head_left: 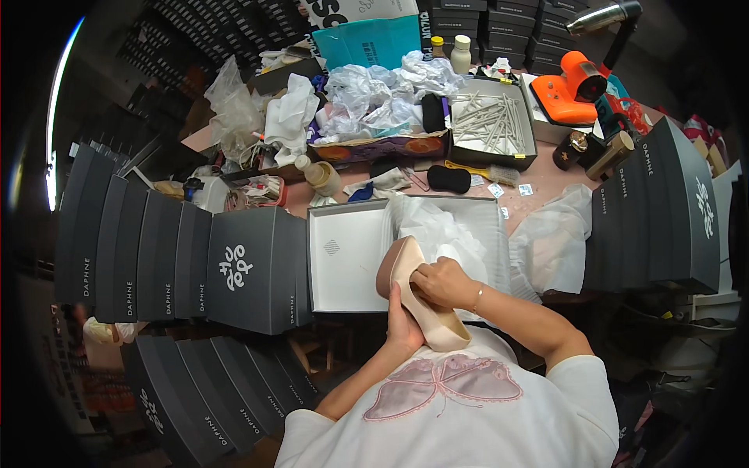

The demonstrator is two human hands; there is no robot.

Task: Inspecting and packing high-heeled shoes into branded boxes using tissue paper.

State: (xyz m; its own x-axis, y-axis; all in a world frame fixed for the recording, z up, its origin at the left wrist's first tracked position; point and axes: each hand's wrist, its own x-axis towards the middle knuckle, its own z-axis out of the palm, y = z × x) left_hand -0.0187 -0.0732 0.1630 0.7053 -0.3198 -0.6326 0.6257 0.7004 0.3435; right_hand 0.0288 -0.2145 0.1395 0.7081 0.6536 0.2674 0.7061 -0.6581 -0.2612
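Note:
A pale beige women's pump (449,331) is held in front of my chest, over the near edge of an open grey shoe box (347,242). My left hand (404,324) grips the shoe from its left side. At the shoe's opening is my right hand (446,282), its fingers curled together; whatever they may pinch is hidden. A darker pinkish-tan surface shows on the shoe's far left side. Crumpled white tissue paper (421,222) lies in the right half of the box, just beyond my hands.
Closed grey shoe boxes (253,269) stand in rows at left, with more boxes (675,207) at right. Behind are a box of white sticks (491,121), a carton of crumpled plastic (374,97), a bottle (320,177), an orange device (569,90) and loose tissue (554,238).

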